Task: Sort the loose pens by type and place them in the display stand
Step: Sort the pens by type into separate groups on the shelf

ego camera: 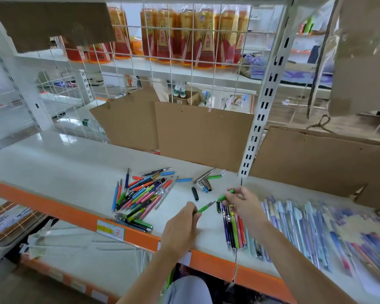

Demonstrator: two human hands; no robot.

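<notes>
While both hands work above the white shelf [75, 163], the scene reads as follows.

Left hand [185, 218]: grip closed on a green pen body [205, 207], fingers curled round its rear end; the nib end points up and right, toward the other hand.

Right hand [242, 202]: grip pinching a green cap [225, 195] between thumb and fingertips; the cap sits just beside the pen's tip, not on it.

Loose pens [140, 195]: a mixed heap on the shelf, left of both hands; blue, orange, green, pink and dark barrels lying crossed over one another.

Stray pieces: a black cap [195, 193], a blue cap [184, 180], a second green cap [214, 177] and a silver pen [203, 176] lie apart behind the hands.

Sorted row [234, 229]: dark blue, green and red pens laid side by side, parallel, directly under the right hand and wrist.

Pastel pens [298, 224]: a wide band of pale blue and lilac pens further right on the same shelf, blurred toward the edge.

Shelf front: orange edge strip [53, 207] with a yellow and white price label [111, 231].

Backing: brown cardboard sheets [203, 134] against a white wire grid [184, 69]; red and orange bottles [184, 36] stand on the shelf beyond the grid.

Display stand: cannot tell which item it is.
</notes>
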